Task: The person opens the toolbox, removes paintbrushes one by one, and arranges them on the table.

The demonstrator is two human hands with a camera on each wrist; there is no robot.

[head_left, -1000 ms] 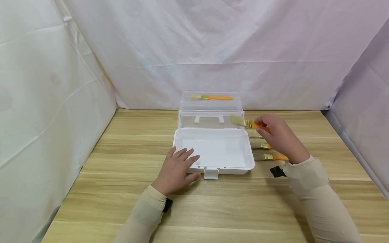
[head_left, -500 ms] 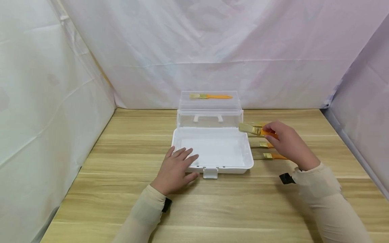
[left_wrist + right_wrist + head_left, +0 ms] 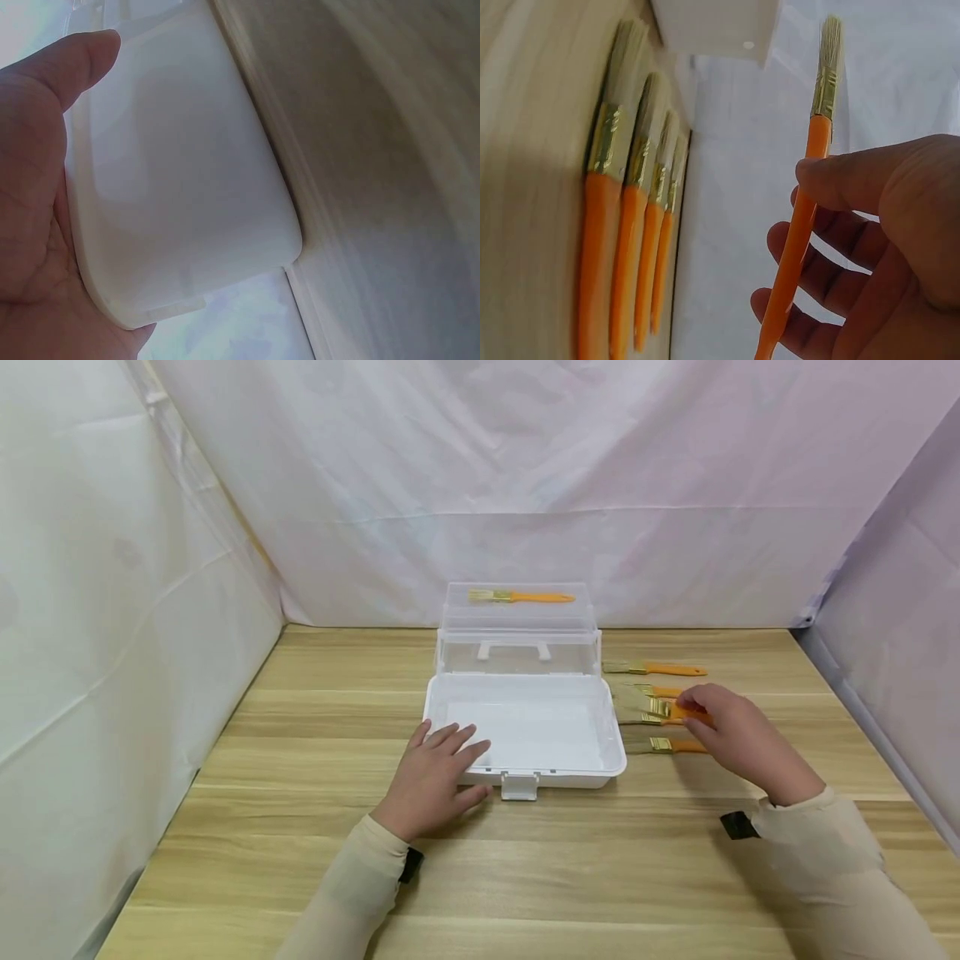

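Note:
My right hand pinches a flat paintbrush by its orange handle, between thumb and fingers. In the head view this brush hovers over several other paintbrushes lying beside the white plastic box. Its bristles point left, toward the box. My left hand rests with spread fingers on the box's front left corner, fingertips over the rim. In the left wrist view the thumb lies against the box's white wall. The box stands with its clear lid raised behind it.
One more orange-handled paintbrush appears at the raised lid's upper part. A clear latch hangs at the box's front. The wooden table meets white cloth walls at the back and sides.
My right hand has moved right and toward me with the paintbrush, away from the lid to over the lying brushes. The left hand has stayed on the box.

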